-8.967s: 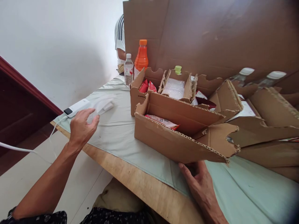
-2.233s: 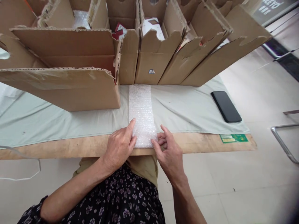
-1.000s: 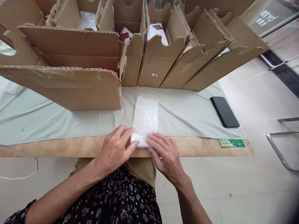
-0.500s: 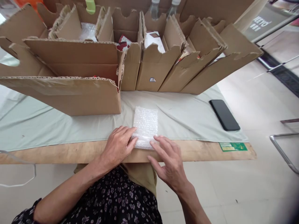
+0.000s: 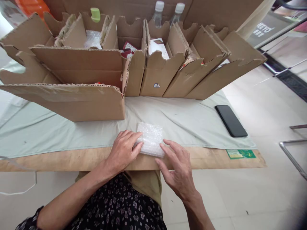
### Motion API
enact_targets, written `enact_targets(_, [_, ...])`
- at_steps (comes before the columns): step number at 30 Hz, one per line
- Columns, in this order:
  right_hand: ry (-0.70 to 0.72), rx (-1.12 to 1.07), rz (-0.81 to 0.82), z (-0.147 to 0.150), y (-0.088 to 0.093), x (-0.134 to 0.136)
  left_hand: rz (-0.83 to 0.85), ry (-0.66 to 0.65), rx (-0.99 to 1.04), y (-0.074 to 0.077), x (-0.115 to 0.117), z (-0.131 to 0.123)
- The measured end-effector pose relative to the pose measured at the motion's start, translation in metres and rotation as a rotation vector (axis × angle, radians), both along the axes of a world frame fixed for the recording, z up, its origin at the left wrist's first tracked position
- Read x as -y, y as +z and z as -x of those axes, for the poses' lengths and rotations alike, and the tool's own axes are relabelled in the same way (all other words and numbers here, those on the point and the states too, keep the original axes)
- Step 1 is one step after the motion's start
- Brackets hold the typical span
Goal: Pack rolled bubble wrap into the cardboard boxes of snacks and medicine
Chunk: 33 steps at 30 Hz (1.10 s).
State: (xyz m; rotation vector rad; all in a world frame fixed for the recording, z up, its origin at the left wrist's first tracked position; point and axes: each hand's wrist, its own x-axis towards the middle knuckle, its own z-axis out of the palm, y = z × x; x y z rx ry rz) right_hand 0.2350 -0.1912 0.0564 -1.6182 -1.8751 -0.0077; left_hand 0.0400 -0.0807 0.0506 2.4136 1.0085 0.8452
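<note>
A small piece of clear bubble wrap [image 5: 150,138] lies at the table's front edge, partly on the pale green cloth [image 5: 189,124] and partly on bare wood. Its near part looks folded over. My left hand [image 5: 124,148] rests at its left side, thumb and fingertips touching it, fingers not wrapped round it. On the right side, my right hand [image 5: 177,164] has its fingers spread, with fingertips at the wrap's edge. Whether anything lies inside the wrap cannot be made out.
A large open cardboard box [image 5: 100,103] stands behind on the left. Several narrow cardboard bins [image 5: 154,76] line the back, holding packets and bubble wrap. A black phone [image 5: 230,120] and a green card [image 5: 241,154] lie at the right.
The bubble wrap now looks shorter, its far edge nearer to me. My right hand has shifted slightly right. The whole view has moved a little, so the boxes sit lower.
</note>
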Motion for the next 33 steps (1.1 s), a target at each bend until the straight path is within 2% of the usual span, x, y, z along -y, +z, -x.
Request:
enact_targets(3, [0.068,0.104,0.051,0.002,-0.003,-0.007,0.026,0.087,0.049,0.003,-0.002,-0.001])
enact_targets(5, [0.065,0.079,0.061,0.001,-0.004,-0.014,0.136,0.132,0.158,0.011,0.008,0.006])
enact_targets(8, [0.007,-0.066,0.035,0.000,-0.003,-0.021,0.526,0.140,0.303,0.021,0.030,0.023])
enact_targets(11, [-0.019,-0.239,0.074,0.007,0.001,-0.017,1.010,0.046,0.464,0.021,0.046,0.029])
enact_targets(13, [0.024,-0.360,0.153,0.016,0.005,-0.010,1.192,-0.031,0.612,0.018,0.050,0.026])
enact_targets(15, [0.089,-0.445,0.227,0.026,0.009,-0.002,1.242,-0.067,0.741,0.017,0.050,0.020])
enact_targets(18, [0.062,-0.429,0.195,0.031,0.015,0.008,1.194,-0.044,0.767,0.023,0.048,0.018])
enact_targets(21, [-0.005,-0.370,0.151,0.020,0.024,0.013,1.001,-0.034,0.589,0.032,0.049,0.024])
enact_targets(24, [0.116,-0.356,0.258,0.008,0.035,0.010,0.722,-0.155,0.360,0.033,0.053,0.027])
enact_targets(27, [0.221,-0.303,0.354,0.008,0.043,0.001,0.471,-0.316,0.286,0.023,0.055,0.024])
enact_targets(30, [0.239,-0.227,0.403,0.016,0.046,-0.010,0.362,-0.327,0.248,0.017,0.049,0.026])
enact_targets(33, [0.272,-0.129,0.404,0.011,0.057,-0.025,0.262,-0.386,0.214,0.035,0.029,0.043])
